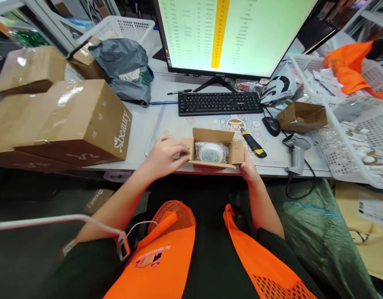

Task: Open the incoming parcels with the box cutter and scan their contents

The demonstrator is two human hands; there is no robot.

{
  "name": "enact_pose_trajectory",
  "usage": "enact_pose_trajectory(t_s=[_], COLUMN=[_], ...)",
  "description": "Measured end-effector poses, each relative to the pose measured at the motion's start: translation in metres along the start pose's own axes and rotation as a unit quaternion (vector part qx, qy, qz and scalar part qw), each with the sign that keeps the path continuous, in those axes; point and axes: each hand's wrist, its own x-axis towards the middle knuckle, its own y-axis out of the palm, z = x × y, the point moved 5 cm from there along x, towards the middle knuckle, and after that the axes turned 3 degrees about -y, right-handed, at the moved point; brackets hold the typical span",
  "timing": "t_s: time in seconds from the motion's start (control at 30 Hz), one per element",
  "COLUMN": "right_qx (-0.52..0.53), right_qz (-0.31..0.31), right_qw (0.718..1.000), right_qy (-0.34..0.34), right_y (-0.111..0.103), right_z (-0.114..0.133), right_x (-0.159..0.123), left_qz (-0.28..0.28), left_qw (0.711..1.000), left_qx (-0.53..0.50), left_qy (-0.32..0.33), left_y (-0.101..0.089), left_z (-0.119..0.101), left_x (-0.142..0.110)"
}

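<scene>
A small open box [214, 151] sits at the near edge of the counter [148, 124], in front of the keyboard [219, 103]. The left hand [166, 155] fingers curl on the box's left flap. The right hand [248, 166] holds its right side. A wrapped round thing [211, 152] lies inside.

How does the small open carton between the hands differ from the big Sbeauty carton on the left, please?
The small open carton has its flaps spread and shows a bubble-wrapped item inside; the Sbeauty carton is taped shut. The small one is far smaller. The left hand and right hand touch the small carton's sides; no hand touches the Sbeauty carton. Both are brown cardboard on the desk.
</scene>
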Motion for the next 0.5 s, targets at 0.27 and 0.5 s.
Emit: enact_pose_trajectory(t_s=[0.27, 0.5], right_qx=[-0.21, -0.246], right_qz=[-0.016, -0.052], right_qw=[0.967, 0.945], right_qy=[-0.142, -0.209], right_y=[0.047, 0.068], right_z=[-0.002, -0.019], right_x=[-0.031, -0.04], left_qz=[0.276, 0.244], left_qw=[0.946, 0.939], left_qx=[0.132, 0.186], left_qy=[0.107, 0.159], left_y=[0.001, 0.008], left_z=[-0.061, -0.068], left_x=[0.068, 0.042])
